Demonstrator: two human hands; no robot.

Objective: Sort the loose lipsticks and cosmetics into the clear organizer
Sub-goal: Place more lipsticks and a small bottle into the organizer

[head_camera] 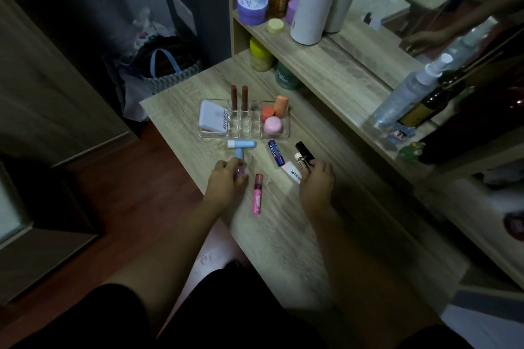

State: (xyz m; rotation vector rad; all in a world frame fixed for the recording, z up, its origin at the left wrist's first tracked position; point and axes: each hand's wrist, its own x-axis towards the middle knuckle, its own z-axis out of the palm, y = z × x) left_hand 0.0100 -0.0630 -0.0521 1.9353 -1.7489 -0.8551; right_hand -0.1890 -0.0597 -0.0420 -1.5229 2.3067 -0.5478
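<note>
The clear organizer sits on the wooden table and holds a white compact, two brown lipsticks, and orange and pink jars. In front of it lie a light blue stick, a blue Nivea balm, a pink tube, a white lip tube and a black lipstick. My left hand is closed around a pinkish tube with a light blue cap. My right hand rests on the white lip tube, fingers touching a small clear bottle.
A raised shelf behind the organizer carries jars, bottles and a white cylinder. A spray bottle and dark bottle stand at right before a mirror. The table's left edge drops to the floor, with bags beyond it.
</note>
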